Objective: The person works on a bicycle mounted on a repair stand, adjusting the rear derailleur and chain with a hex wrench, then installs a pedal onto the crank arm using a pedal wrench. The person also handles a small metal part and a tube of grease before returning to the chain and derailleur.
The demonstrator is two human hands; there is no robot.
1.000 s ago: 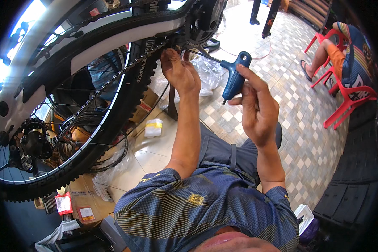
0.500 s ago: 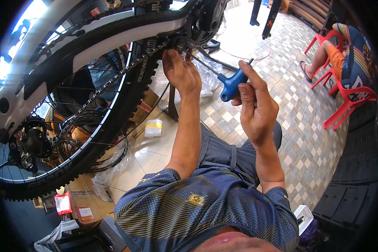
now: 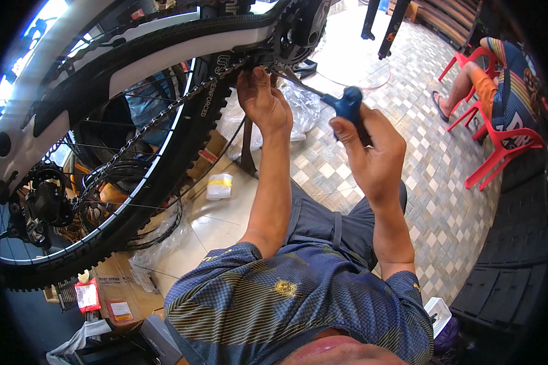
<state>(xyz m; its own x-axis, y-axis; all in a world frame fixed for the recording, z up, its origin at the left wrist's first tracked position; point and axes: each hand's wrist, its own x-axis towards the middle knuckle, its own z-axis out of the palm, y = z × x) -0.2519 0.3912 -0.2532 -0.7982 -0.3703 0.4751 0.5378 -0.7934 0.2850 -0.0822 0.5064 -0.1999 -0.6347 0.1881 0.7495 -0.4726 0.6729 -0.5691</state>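
A blue T-handle hex key is gripped in my right hand, thumb and fingers closed on its handle. Its thin metal shaft points left toward the underside of the bicycle frame, below the chainring. At that spot my left hand is raised with its fingers curled up against the parts beneath the frame. What those fingers hold, and the tip of the hex key, are hidden. The chain runs down from beside my left hand to the rear derailleur. Beside it is the knobby rear tyre.
Clear plastic wrapping lies on the tiled floor behind my left hand. A small white and yellow packet rests near the wheel. Cardboard lies lower left. On the right a person sits on a red plastic chair.
My right hand has turned the hex key: its handle has swung round and up, and the fingers have shifted on it. My left hand stays in nearly the same place.
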